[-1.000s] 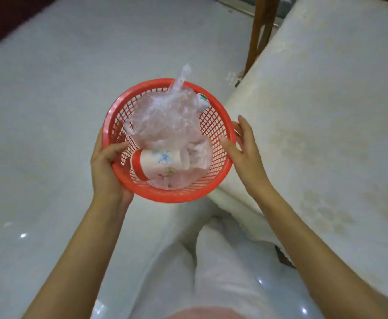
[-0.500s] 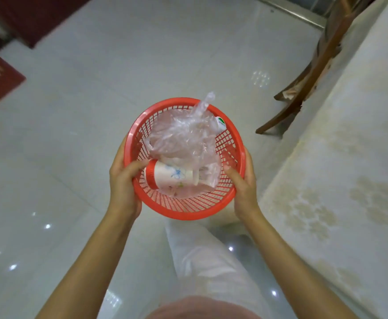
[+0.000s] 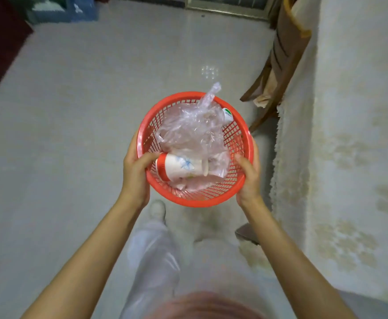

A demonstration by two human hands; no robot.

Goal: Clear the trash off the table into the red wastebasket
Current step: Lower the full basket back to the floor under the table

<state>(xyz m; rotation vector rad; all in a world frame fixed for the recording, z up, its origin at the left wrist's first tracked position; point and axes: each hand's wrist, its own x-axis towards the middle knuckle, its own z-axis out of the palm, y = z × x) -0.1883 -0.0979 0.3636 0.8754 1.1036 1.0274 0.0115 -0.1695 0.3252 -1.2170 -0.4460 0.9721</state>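
Single head-worn view, wide-angle, pitched steeply downward

Looks forward and down from the wearer's head; red wastebasket near, centre frame; tiled floor beyond; cloth-covered table along right edge; no second view.

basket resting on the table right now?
No: both hands, left and right, hold the red wastebasket by its rim above the floor, beside the table.
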